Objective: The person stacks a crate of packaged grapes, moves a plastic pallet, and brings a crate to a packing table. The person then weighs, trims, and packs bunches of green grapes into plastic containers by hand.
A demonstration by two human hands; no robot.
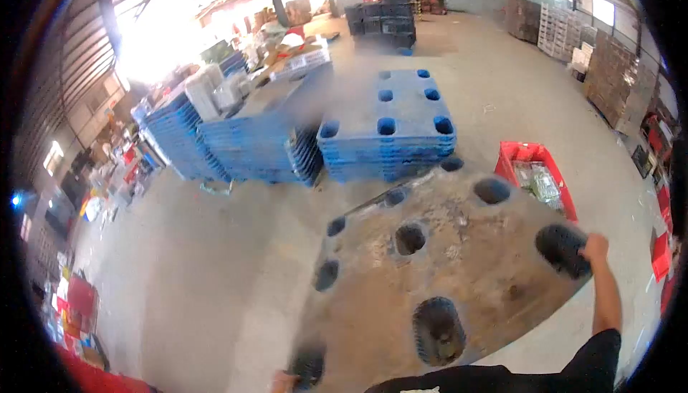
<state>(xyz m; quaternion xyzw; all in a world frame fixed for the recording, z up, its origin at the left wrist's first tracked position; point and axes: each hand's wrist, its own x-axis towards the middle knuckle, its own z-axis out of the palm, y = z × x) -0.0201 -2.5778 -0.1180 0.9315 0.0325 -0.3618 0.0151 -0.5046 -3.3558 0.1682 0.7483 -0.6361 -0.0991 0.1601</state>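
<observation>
Brown-stained plastic pallet (pixel 476 267) with 9 dark holes: spread between and ahead of both hands' fingers
Right hand (pixel 595 248): fingers clenched on pallet edge, at a corner hole
Left hand (pixel 284 381): fingers touching another corner; mostly cut off, grip cannot be told
Blue plastic pallet stack (pixel 394 149): beyond all fingers
Red rectangular plastic crate (pixel 510 155): beyond right fingers

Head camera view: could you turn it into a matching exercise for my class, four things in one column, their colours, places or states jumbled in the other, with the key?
Column 1
1. Nearest pallet
2. Pallet stack just beyond it
3. Crate
4. Right hand

Column 2
A. Red, with things inside
B. Gripping an edge, beside an oval hole
C. Brown on top
D. Blue, with round-cornered holes on top

Right pairs: 1-C, 2-D, 3-A, 4-B
</observation>
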